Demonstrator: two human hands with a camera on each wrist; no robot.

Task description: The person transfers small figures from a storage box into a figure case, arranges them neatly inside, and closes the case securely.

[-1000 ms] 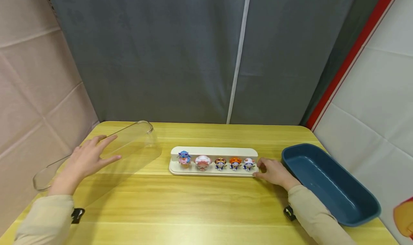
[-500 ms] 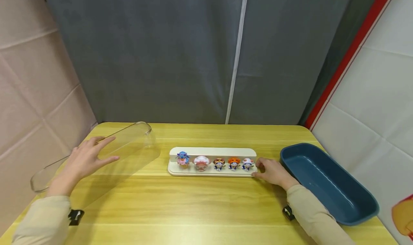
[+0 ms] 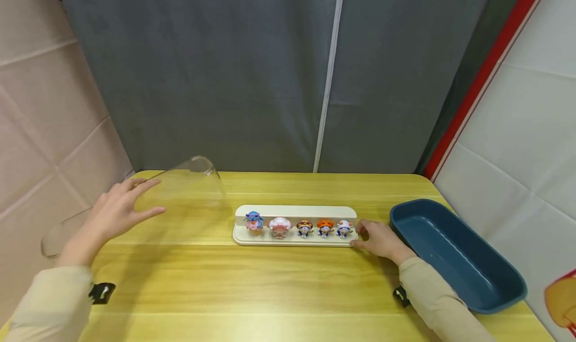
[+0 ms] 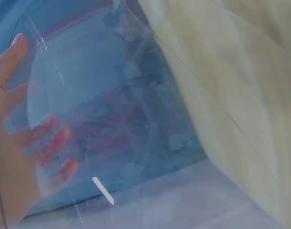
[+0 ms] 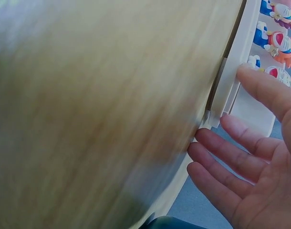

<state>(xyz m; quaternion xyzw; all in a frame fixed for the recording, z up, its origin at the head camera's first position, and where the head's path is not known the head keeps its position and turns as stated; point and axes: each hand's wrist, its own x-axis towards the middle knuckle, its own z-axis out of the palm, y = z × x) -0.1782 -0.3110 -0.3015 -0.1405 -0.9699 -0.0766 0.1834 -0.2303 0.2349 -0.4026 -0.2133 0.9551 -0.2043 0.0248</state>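
Note:
In the head view, my left hand (image 3: 114,207) grips a long clear plastic cover (image 3: 189,187) with rounded ends, its thumb and fingers spread across it. The cover is tilted at the table's left side. Through the clear wall in the left wrist view, several curled fingers (image 4: 55,148) show. My right hand (image 3: 380,239) pinches the right end of a white display stand (image 3: 297,212), thumb on its front edge. Several small figurines stand in a row on it: a blue-hatted one (image 3: 254,223), a white-and-pink one (image 3: 280,227), and others with brown, orange and white heads.
A dark blue rectangular basin (image 3: 459,257) stands at the table's right, beside the right forearm. The yellow wood-grain table (image 3: 252,292) ends at a grey curtain (image 3: 225,82). Pale cloth walls (image 3: 36,132) close in both sides.
The far end of the clear cover has risen, lifted by my left hand, and its shadow on the table has shifted. The stand, the figurines and my right hand stay put.

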